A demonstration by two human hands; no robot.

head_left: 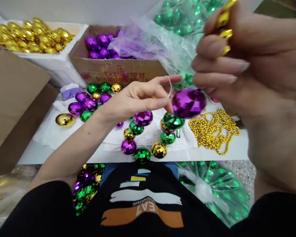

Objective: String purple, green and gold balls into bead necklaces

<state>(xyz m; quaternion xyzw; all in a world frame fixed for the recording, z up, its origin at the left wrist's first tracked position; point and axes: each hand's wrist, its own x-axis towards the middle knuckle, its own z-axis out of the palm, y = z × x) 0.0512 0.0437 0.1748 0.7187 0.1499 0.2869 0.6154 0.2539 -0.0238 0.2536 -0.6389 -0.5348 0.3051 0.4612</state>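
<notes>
My left hand (140, 93) is closed in a pinch beside a large faceted purple ball (189, 102); a thin clear cord (170, 86) loops up from its fingertips. Below hangs or lies a string of shiny purple, green and gold balls, with a green ball (142, 154) at its lowest point and a gold ball (159, 149) beside it. Close to the camera, my right hand (227, 62) is raised and slightly blurred. Its fingers are curled round small gold beads (226, 34).
Behind stand a white box (74, 62) of gold balls and a cardboard box (113, 69) of purple ones. A heap of gold bead chain (214, 130) lies right on the white table (88, 154). Loose balls (90, 103) sit left. A bag of green balls (222, 191) stands below.
</notes>
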